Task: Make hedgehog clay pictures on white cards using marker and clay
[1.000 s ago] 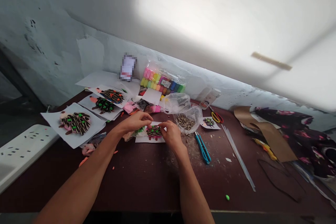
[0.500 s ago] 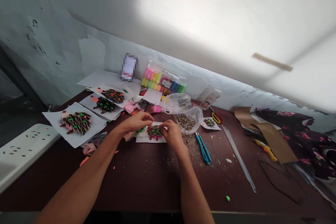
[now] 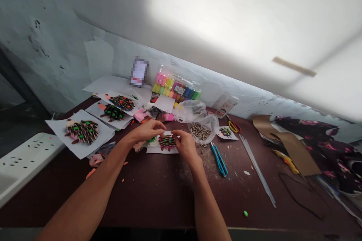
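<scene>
A small white card (image 3: 154, 150) lies on the dark red table, bearing a hedgehog figure (image 3: 166, 142) of striped seeds with green dots on a pink base. My left hand (image 3: 149, 130) is over the card's upper left edge, its fingers closed; anything between the fingertips is too small to tell. At the figure's right side, my right hand (image 3: 185, 145) has thumb and forefinger pinched together, and what they hold, if anything, is hidden. Green clay (image 3: 152, 138) in a bag is partly covered by my left hand. Striped seeds (image 3: 200, 131) fill a clear bag behind my right hand.
Finished seed hedgehogs on paper (image 3: 85, 131) lie at the left near a power strip (image 3: 28, 158). Behind stand a phone (image 3: 139, 72) and a colourful clay pack (image 3: 177, 88). To the right are teal cutters (image 3: 219, 160), scissors (image 3: 234, 126), glue sticks (image 3: 258, 173) and a glue gun (image 3: 287, 161).
My right hand's fingertips have shifted very slightly up and left, closer to my left hand. My left hand and the card look unmoved.
</scene>
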Available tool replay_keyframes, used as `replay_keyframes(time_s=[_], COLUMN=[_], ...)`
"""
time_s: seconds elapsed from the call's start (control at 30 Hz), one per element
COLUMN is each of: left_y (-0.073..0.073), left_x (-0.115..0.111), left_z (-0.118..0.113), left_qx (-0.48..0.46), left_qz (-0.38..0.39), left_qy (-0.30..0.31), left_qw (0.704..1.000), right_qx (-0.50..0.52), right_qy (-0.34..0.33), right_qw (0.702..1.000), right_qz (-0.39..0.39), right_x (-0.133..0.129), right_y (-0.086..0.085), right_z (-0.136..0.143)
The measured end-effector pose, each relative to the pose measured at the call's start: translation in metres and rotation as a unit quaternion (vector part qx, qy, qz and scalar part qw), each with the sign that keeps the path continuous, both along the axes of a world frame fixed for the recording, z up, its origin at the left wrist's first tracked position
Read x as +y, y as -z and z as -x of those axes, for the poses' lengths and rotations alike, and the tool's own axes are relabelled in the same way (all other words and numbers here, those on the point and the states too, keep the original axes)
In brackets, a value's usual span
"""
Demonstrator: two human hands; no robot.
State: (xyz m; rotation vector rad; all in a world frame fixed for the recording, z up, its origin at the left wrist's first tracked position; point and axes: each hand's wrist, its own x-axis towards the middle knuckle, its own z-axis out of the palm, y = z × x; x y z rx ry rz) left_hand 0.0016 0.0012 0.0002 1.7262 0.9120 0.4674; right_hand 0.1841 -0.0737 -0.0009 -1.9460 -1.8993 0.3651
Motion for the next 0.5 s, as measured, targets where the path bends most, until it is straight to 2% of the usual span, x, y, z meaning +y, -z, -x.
replay_keyframes(time_s=[0.5], left_y=[-0.0021], left_x=[-0.0010], left_z=[-0.0004], left_qx=[-0.008], left_qz=[0.010], left_qy=[0.000], left_qw=[1.000], right_qx=[-0.041], right_qy=[-0.007], right_qw=[0.999], right_qz=[-0.002], right_x=[-0.0011], right_y=[0.0029], right_z=[0.0001])
